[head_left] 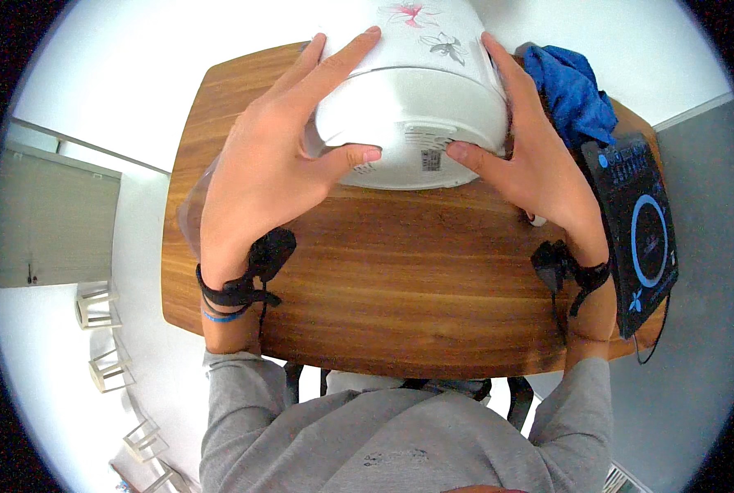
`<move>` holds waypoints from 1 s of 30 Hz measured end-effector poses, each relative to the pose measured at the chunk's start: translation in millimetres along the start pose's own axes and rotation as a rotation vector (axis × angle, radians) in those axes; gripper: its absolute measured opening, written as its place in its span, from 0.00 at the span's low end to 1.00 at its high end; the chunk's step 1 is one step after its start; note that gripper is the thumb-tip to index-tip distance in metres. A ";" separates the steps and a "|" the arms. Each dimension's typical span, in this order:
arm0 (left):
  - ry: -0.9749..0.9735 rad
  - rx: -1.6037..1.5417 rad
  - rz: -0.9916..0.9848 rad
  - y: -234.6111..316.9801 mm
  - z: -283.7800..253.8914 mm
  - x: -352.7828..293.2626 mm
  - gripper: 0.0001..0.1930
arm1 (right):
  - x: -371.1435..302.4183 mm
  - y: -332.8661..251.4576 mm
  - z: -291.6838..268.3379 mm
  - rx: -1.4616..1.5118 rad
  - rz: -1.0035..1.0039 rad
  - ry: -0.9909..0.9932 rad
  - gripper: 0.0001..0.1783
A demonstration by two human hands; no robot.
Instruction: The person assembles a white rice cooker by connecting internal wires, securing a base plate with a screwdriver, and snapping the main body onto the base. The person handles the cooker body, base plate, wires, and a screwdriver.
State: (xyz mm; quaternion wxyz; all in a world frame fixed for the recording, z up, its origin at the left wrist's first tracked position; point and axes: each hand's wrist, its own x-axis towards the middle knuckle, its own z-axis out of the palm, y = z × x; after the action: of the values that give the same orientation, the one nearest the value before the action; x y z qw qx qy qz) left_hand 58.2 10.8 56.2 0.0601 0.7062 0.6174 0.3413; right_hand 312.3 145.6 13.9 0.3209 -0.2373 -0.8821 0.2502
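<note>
A white rounded appliance, apparently a rice cooker, sits at the far edge of the wooden table, printed with pink and grey flowers. Its near side shows vent slots and a small label. My left hand grips its left side, thumb low on the near face and fingers reaching up over the body. On the opposite side my right hand holds it the same way, thumb near the vents. Some fingertips are hidden behind the curved sides. Black straps with small devices circle both wrists.
A black induction cooktop with a blue ring lies along the right edge, its cord hanging down. Behind it is a crumpled blue cloth. Something see-through shows beside my left wrist. Pale stools stand off to the left.
</note>
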 end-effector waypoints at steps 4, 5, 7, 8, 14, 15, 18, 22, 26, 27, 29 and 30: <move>0.058 0.199 0.085 15.3 -6.5 0.2 0.47 | -2.0 9.5 8.7 0.103 0.070 -0.070 0.69; 0.063 0.225 0.098 16.4 -5.6 -0.1 0.46 | -3.7 11.6 13.4 0.118 0.086 -0.081 0.69; 0.068 0.273 0.115 18.5 -4.7 -1.4 0.44 | -7.1 16.5 25.2 0.128 0.098 -0.085 0.71; 0.067 0.294 0.123 18.7 -4.4 -1.6 0.43 | -7.1 16.4 26.2 0.125 0.100 -0.090 0.72; 0.090 0.200 0.131 8.5 -4.6 -2.1 0.45 | -3.7 7.4 15.5 0.106 0.136 -0.129 0.74; 0.104 0.173 0.147 7.2 -4.3 -1.3 0.46 | -4.0 7.7 12.6 0.065 0.116 -0.125 0.74; 0.118 0.135 0.165 6.3 -3.8 -0.7 0.47 | -6.1 10.7 0.3 -0.061 0.079 -0.120 0.74; 0.052 0.044 0.195 2.1 0.6 1.0 0.46 | -3.6 0.7 -11.2 -0.082 0.012 -0.060 0.74; 0.045 0.038 0.344 -4.0 11.7 12.7 0.44 | -1.0 -12.9 -5.7 -0.206 -0.059 -0.010 0.72; 0.023 0.018 0.325 -4.1 14.6 14.3 0.43 | -1.3 -12.4 -6.8 -0.176 -0.046 -0.009 0.71; -0.020 -0.022 0.285 -3.5 18.4 16.1 0.42 | -1.2 -10.8 -9.2 -0.116 -0.021 -0.007 0.69; -0.018 -0.025 0.280 -2.7 19.9 17.1 0.42 | -2.0 -9.2 -9.0 -0.143 -0.037 0.013 0.68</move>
State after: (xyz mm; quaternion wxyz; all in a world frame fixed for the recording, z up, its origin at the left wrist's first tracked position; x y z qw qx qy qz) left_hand 67.1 33.7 46.7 0.0261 0.7876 0.5082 0.3476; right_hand 317.5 140.1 24.5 0.3134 -0.2451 -0.8998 0.1790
